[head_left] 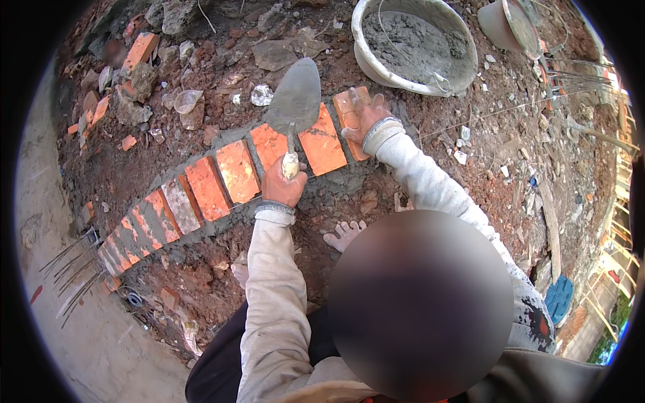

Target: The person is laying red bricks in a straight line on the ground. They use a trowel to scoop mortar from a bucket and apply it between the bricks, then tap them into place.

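My left hand (283, 185) is closed round the handle of a pointed trowel (295, 97), whose grey, mortar-smeared blade reaches out over the bricks. At the right end of a curving row, my right hand (371, 119) grips an orange brick (345, 111), fingers over its top and thumb at its near edge. Beside it, a laid brick (322, 143) sits in wet grey mortar (336, 178), with a gap between the two. Several more bricks (208, 188) run down to the left, some smeared with mortar. The trowel partly covers one brick (267, 144).
A large tub (366, 57) of wet mortar stands beyond my right hand, with a smaller bucket (497, 27) farther right. A thin string (463, 123) runs along the row. Rubble and broken bricks (141, 50) lie at far left; steel rods (74, 262) stick out past the row's left end.
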Demonstrator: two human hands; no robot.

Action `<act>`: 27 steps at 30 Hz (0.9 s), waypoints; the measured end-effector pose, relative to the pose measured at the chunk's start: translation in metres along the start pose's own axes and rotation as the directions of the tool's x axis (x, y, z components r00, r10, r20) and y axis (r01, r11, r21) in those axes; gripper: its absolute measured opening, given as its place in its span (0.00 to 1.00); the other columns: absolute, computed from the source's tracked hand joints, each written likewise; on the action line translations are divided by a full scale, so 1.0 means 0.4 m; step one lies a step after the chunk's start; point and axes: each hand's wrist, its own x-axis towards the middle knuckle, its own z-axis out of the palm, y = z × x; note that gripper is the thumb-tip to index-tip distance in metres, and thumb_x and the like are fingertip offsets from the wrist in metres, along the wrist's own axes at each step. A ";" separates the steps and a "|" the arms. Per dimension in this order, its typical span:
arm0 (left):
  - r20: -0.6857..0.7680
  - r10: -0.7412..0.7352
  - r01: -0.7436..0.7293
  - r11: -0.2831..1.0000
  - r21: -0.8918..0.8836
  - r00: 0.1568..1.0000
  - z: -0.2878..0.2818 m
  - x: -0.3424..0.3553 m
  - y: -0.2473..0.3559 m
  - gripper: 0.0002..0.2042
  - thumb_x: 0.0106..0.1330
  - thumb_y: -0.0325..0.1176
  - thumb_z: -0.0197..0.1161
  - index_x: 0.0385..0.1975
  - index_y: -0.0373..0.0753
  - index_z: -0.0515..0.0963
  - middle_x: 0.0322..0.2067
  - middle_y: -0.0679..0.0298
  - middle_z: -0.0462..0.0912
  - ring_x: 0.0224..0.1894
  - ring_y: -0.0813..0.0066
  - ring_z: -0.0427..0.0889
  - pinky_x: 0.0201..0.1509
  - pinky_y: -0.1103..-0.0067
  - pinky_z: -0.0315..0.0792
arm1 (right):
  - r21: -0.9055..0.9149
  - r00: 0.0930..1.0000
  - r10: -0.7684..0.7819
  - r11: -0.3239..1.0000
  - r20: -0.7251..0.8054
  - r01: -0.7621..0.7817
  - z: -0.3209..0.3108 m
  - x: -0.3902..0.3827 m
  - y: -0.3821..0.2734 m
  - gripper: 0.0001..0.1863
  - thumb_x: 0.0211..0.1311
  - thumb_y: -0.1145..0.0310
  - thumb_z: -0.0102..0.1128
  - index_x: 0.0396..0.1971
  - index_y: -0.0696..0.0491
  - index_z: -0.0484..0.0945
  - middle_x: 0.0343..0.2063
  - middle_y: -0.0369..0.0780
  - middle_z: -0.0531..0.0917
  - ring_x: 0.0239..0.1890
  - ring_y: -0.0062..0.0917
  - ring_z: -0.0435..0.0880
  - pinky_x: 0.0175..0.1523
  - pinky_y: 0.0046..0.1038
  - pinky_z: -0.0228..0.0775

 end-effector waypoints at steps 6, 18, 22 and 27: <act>-0.017 0.006 -0.007 1.000 -0.026 1.000 -0.004 -0.007 0.017 0.11 0.49 0.29 0.61 0.34 0.35 0.80 0.29 0.62 0.86 0.34 0.73 0.85 0.42 0.76 0.76 | -0.023 0.999 -0.035 0.999 -0.028 0.034 0.013 -0.006 0.003 0.50 0.48 0.52 0.69 0.71 0.46 0.52 0.59 0.58 0.61 0.61 0.55 0.65 0.62 0.46 0.67; -0.015 0.028 -0.030 0.989 -0.145 1.000 0.006 -0.018 0.051 0.08 0.50 0.24 0.59 0.31 0.33 0.79 0.28 0.64 0.84 0.31 0.77 0.82 0.40 0.78 0.76 | -0.061 0.995 -0.094 0.994 -0.017 0.093 0.025 -0.026 0.023 0.45 0.57 0.51 0.63 0.71 0.45 0.51 0.60 0.58 0.62 0.61 0.52 0.68 0.61 0.49 0.66; -0.021 0.091 -0.094 0.982 -0.166 0.996 0.017 -0.023 0.069 0.08 0.50 0.23 0.59 0.30 0.33 0.79 0.28 0.64 0.84 0.30 0.78 0.81 0.38 0.79 0.75 | 0.070 0.999 0.032 0.997 0.018 -0.033 0.038 -0.092 0.111 0.44 0.59 0.43 0.58 0.72 0.44 0.51 0.57 0.56 0.70 0.61 0.49 0.70 0.61 0.54 0.62; -0.001 0.029 -0.028 0.942 -0.335 1.000 0.019 -0.018 0.091 0.09 0.51 0.22 0.59 0.33 0.33 0.78 0.28 0.65 0.84 0.28 0.78 0.80 0.35 0.79 0.75 | -0.209 0.897 -0.294 0.949 -0.331 0.234 0.021 -0.206 0.197 0.37 0.63 0.45 0.53 0.66 0.53 0.61 0.52 0.53 0.75 0.53 0.45 0.77 0.59 0.55 0.62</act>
